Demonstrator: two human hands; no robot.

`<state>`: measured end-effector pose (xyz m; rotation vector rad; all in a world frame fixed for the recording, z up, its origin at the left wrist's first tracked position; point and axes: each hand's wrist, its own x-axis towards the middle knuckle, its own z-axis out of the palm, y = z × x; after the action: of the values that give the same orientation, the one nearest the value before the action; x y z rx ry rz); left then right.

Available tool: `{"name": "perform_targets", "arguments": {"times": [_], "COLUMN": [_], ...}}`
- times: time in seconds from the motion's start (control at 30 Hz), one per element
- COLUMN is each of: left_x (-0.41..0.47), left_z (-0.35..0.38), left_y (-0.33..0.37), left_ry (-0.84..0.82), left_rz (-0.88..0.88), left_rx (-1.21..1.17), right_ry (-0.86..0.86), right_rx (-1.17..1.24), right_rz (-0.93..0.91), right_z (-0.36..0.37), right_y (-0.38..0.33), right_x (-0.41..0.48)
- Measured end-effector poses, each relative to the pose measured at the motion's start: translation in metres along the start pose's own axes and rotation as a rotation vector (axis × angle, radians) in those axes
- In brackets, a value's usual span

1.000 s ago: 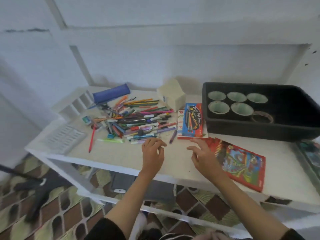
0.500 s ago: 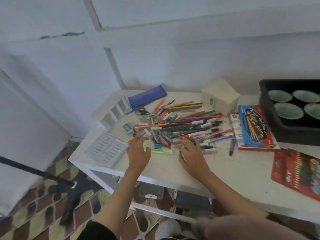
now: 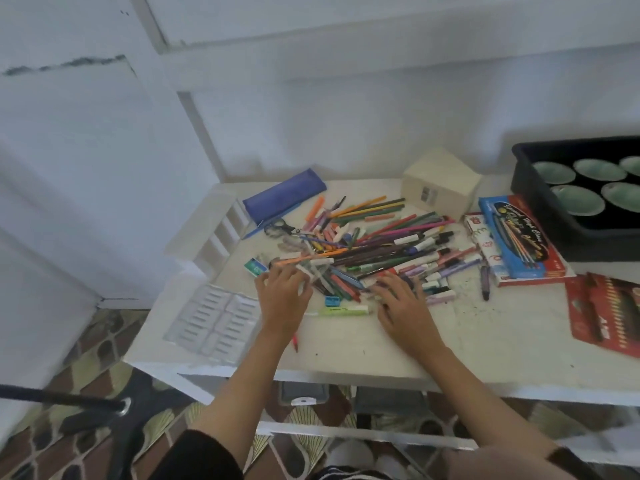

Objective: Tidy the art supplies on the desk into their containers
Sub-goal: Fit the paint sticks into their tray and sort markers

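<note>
The right hand [image 3: 401, 303] lay flat, fingers spread, on the near edge of the pen pile [image 3: 381, 244] on the desk [image 3: 450, 341], the left hand [image 3: 282, 296] curled against it, grip indeterminate; the light, stiff, roll-prone barrels likely suited a mid-shaft pinch.

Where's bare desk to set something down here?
Biggest bare patch: front of the desk, between the right hand and the red pencil pack. Smaller: between the forearms, below the green highlighter. Narrow strip at back, between blue pencil case and cream box. Crowded: the pen pile mid-desk, left hand at its edge; clear tray fills the left corner.
</note>
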<state>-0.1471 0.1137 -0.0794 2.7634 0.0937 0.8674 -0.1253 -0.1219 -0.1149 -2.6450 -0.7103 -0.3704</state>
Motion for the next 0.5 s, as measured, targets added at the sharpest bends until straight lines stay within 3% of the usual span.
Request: {"name": "perform_targets", "arguments": {"times": [0.1, 0.27, 0.4, 0.5], "left_x": [0.002, -0.002, -0.003, -0.001], "left_z": [-0.002, 0.0, 0.003, 0.002], "left_y": [-0.005, -0.009, -0.012, -0.012], "left_ry": [-0.023, -0.236, -0.126, 0.072], "left_rz": [-0.027, -0.042, 0.007, 0.072], "left_rx": [-0.046, -0.049, -0.074, -0.089], "right_ry": [0.006, -0.012, -0.041, 0.008], "right_rx": [-0.004, -0.016, -0.039, -0.049], "right_rz": [0.009, 0.02, 0.016, -0.009], "right_z": [0.0, -0.002, -0.004, -0.003], "right_y": [0.0, -0.003, -0.004, -0.005], "right_x": [-0.002, -0.002, -0.003, -0.004]}}
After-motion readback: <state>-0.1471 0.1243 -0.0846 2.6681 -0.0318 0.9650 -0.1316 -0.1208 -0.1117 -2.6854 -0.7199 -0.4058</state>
